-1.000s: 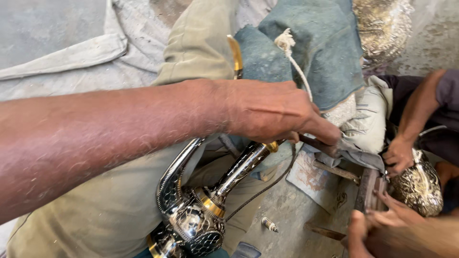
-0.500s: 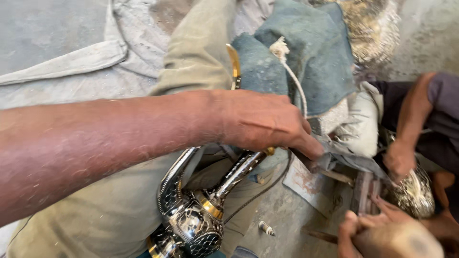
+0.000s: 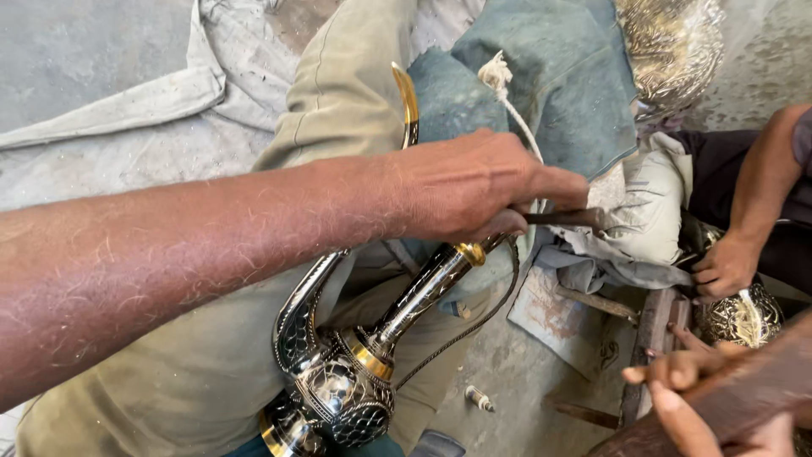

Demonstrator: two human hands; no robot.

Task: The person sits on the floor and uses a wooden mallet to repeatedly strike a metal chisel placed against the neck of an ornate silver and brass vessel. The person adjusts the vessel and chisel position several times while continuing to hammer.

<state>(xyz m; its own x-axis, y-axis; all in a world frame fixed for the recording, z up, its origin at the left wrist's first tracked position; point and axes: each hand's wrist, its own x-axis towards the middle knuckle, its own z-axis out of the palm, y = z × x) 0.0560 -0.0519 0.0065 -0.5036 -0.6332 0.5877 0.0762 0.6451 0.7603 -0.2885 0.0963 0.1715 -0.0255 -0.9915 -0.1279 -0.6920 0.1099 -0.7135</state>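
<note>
Head view looks down on a long left arm crossing the frame from the lower left; the left hand is closed around a thin dark chisel, its tip pointing right, just above the neck of an engraved metal ewer. The ewer lies tilted across the person's lap at lower centre, probably so that the neck faces up for working; its curved spout rises behind the wrist. At the lower right corner the right hand is clenched on a wooden mallet handle. A co-worker's hand at right rests on another engraved vessel.
</note>
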